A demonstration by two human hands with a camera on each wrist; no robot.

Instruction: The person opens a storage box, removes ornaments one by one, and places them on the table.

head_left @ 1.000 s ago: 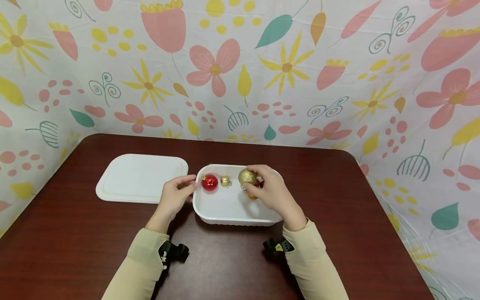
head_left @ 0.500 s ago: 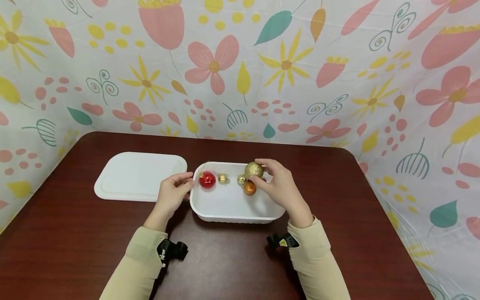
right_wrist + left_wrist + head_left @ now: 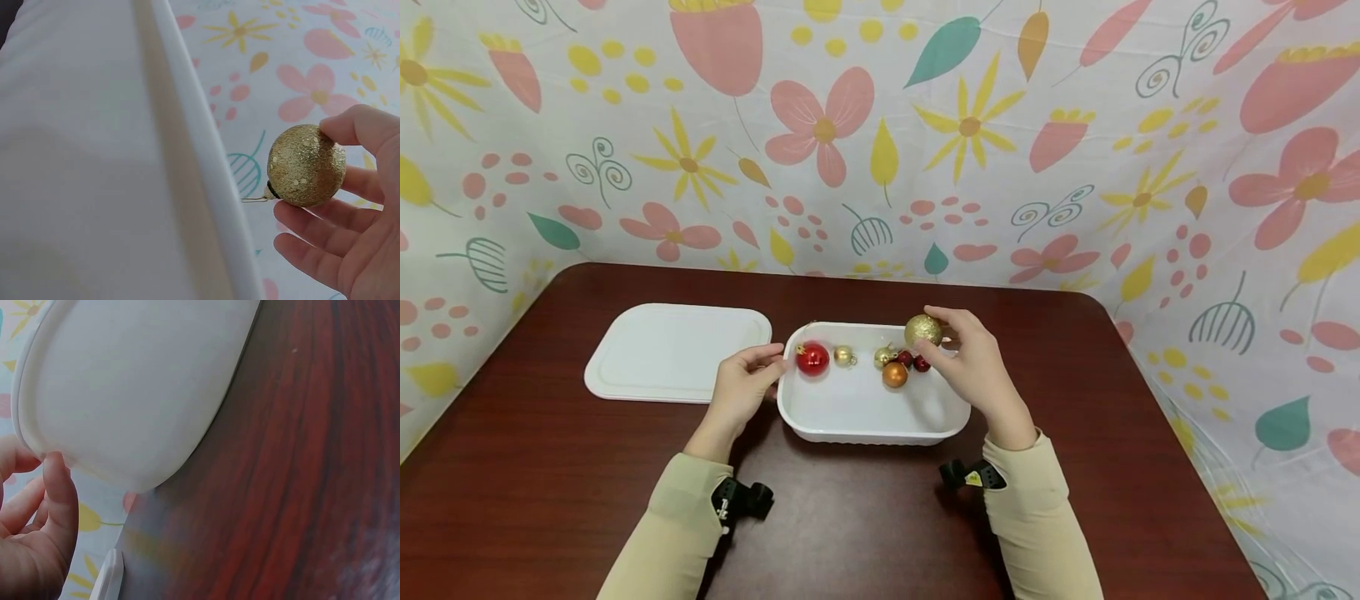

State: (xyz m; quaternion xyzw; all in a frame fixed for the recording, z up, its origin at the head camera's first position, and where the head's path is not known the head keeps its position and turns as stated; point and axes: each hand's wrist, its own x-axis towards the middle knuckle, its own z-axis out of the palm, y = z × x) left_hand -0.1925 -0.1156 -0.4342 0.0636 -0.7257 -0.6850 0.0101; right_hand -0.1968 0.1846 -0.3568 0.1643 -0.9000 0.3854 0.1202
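Observation:
At its left end, the white rectangular dish (image 3: 857, 437) has its rim pinched between the thumb and fingers of my left hand (image 3: 745, 392); the left wrist view shows thumb and forefinger at that rim. My right hand (image 3: 973, 362) grips a glittery gold Christmas bauble (image 3: 306, 165) over the dish's right side, its hanging loop visible in the right wrist view. Inside the dish lie a shiny red bauble (image 3: 812, 358) and a small gold bauble (image 3: 843, 356) on the left. Grouped on the right are an orange bauble (image 3: 895, 375), another small gold bauble (image 3: 883, 357) and dark red ones (image 3: 921, 363).
To the left of the dish, a white lid (image 3: 670, 354) lies flat on the dark wooden table (image 3: 850, 525). A flower-patterned cloth (image 3: 820, 217) hangs behind and beside the table.
My right hand has carried the glittery gold bauble rightward and back, uncovering the orange, small gold and dark red baubles. My left hand stays at the dish's left rim.

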